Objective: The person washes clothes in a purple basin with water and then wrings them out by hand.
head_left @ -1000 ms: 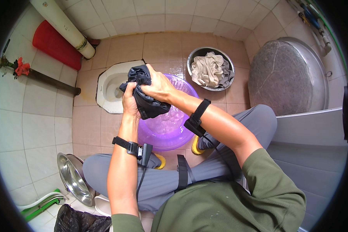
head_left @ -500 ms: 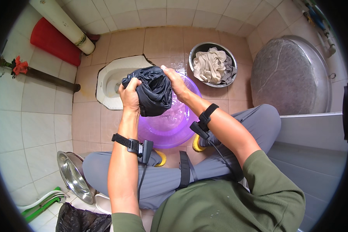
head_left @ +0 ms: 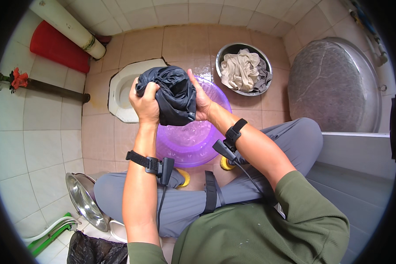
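Note:
A bunched, dark navy garment (head_left: pixel 174 99) is held up over a purple plastic basin (head_left: pixel 193 154) of water. My left hand (head_left: pixel 145 103) grips its left side, thumb on top and fingers curled into the cloth. Against its right side presses the palm of my right hand (head_left: pixel 201 101), thumb pointing up; its other fingers are partly hidden behind the fabric. The garment's shiny folds look wet, and its exact kind cannot be made out. It covers the far left part of the basin.
A metal bowl (head_left: pixel 220 57) of beige and grey clothes stands at the far right. Left of the basin is a squat toilet (head_left: pixel 123 112). A large metal tub (head_left: pixel 334 88) leans at the right wall, a steel basin (head_left: pixel 81 198) at the left. A black plastic bag (head_left: pixel 94 248) lies near left.
The garment has risen slightly away from me and turned in my hands. My right hand has closed in from its edge to lie against the cloth's right side.

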Demonstrator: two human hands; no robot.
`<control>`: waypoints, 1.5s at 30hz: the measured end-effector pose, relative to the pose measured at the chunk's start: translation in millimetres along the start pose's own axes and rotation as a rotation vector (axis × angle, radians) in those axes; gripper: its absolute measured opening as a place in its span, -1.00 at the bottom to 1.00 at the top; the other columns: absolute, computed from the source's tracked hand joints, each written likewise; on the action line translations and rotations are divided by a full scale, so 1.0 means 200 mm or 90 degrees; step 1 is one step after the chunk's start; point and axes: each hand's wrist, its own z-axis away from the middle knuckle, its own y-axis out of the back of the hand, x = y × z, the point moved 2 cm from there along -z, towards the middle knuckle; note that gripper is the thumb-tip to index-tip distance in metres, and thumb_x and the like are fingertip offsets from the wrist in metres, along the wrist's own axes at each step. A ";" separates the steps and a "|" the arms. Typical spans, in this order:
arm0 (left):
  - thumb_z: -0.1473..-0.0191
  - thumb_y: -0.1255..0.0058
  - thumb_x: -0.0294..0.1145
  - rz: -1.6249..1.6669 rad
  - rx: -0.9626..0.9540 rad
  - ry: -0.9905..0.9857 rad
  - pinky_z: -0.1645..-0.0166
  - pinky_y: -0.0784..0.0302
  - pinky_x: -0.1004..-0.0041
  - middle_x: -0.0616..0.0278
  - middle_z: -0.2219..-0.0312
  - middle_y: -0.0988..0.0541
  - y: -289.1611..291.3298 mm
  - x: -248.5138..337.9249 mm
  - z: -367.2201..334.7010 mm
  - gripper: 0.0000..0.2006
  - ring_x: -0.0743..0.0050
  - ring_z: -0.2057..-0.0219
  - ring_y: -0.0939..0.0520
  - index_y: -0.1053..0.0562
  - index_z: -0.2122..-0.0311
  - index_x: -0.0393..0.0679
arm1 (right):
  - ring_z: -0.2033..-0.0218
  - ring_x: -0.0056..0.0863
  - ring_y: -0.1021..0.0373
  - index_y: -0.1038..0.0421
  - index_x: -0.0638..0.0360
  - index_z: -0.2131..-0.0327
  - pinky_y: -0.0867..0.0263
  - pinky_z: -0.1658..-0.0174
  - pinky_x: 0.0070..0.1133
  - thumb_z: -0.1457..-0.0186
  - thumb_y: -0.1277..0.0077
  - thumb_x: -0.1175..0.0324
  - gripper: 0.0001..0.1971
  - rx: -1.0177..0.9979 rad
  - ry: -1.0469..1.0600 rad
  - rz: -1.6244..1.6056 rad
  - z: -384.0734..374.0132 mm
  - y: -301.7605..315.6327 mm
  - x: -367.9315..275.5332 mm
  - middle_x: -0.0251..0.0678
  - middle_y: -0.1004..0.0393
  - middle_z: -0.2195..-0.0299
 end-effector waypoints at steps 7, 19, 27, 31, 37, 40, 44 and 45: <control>0.13 0.10 -0.59 -0.129 -0.086 -0.152 0.11 -0.47 0.48 0.20 0.38 -0.58 -0.12 0.02 0.02 -0.74 0.46 0.30 -0.57 -0.49 0.26 -0.36 | 0.19 -0.47 -0.51 -0.41 0.18 0.08 -0.47 0.06 -0.50 -0.22 0.15 -0.08 -0.51 0.003 0.074 -0.002 -0.10 0.03 0.01 -0.26 -0.53 0.17; 0.15 0.07 -0.48 -0.301 0.048 -0.142 0.20 -0.50 0.37 0.01 0.49 -0.59 -0.04 -0.23 0.01 -0.78 0.18 0.40 -0.62 -0.49 0.38 -0.39 | 0.28 -0.51 -0.49 -0.47 0.17 0.19 -0.44 0.14 -0.57 -0.22 0.10 0.16 -0.70 0.123 0.244 0.080 -0.22 0.22 0.16 -0.32 -0.54 0.26; 0.16 0.08 -0.44 -0.367 0.033 -0.128 0.27 -0.49 0.34 0.00 0.56 -0.56 -0.07 -0.23 0.01 -0.79 0.18 0.47 -0.61 -0.48 0.42 -0.34 | 0.39 -0.67 -0.35 -0.52 0.19 0.29 -0.32 0.30 -0.53 -0.17 0.07 0.12 -0.67 0.340 0.303 0.246 -0.27 0.46 0.24 -0.48 -0.50 0.39; 0.16 0.12 -0.45 -0.375 0.036 -0.110 0.37 -0.42 0.31 -0.01 0.65 -0.46 -0.01 -0.24 0.00 -0.84 0.20 0.58 -0.51 -0.42 0.50 -0.34 | 0.46 -0.69 -0.26 -0.50 0.29 0.43 -0.27 0.39 -0.47 -0.14 0.07 0.03 -0.56 0.399 0.314 0.392 -0.25 0.43 0.22 -0.49 -0.42 0.54; 0.16 0.14 -0.47 -0.325 0.054 -0.089 0.44 -0.33 0.34 0.08 0.71 -0.30 0.01 -0.28 0.00 -0.88 0.33 0.63 -0.35 -0.33 0.57 -0.32 | 0.40 -0.32 -0.38 -0.45 0.48 0.42 -0.28 0.30 -0.30 -0.16 0.16 -0.18 -0.31 0.494 0.267 0.586 -0.22 0.41 0.17 -0.01 -0.43 0.54; 0.15 0.13 -0.50 -0.181 0.069 -0.035 0.41 -0.33 0.43 0.29 0.65 -0.40 0.01 -0.33 -0.01 -0.90 0.51 0.56 -0.38 -0.35 0.57 -0.31 | 0.12 0.11 -0.43 -0.47 0.52 0.29 -0.31 0.11 -0.23 -0.18 0.23 -0.20 -0.26 0.549 0.182 0.683 -0.23 0.41 0.11 0.31 -0.46 0.31; 0.13 0.17 -0.46 -0.278 0.032 -0.090 0.30 -0.38 0.51 0.32 0.54 -0.47 0.13 -0.31 -0.07 -0.86 0.50 0.47 -0.46 -0.40 0.53 -0.30 | 0.06 -0.08 -0.44 -0.45 0.39 0.08 -0.30 0.01 -0.31 -0.13 0.20 -0.26 -0.25 0.419 0.124 0.468 -0.19 0.25 0.11 0.10 -0.51 0.13; 0.09 0.23 -0.42 -0.121 0.021 -0.003 0.21 -0.44 0.42 0.21 0.45 -0.52 0.16 -0.34 -0.09 -0.79 0.37 0.39 -0.52 -0.43 0.44 -0.31 | 0.04 -0.17 -0.42 -0.42 0.33 0.01 -0.29 -0.01 -0.36 -0.11 0.18 -0.27 -0.25 0.344 0.140 0.396 -0.16 0.21 0.11 0.01 -0.49 0.08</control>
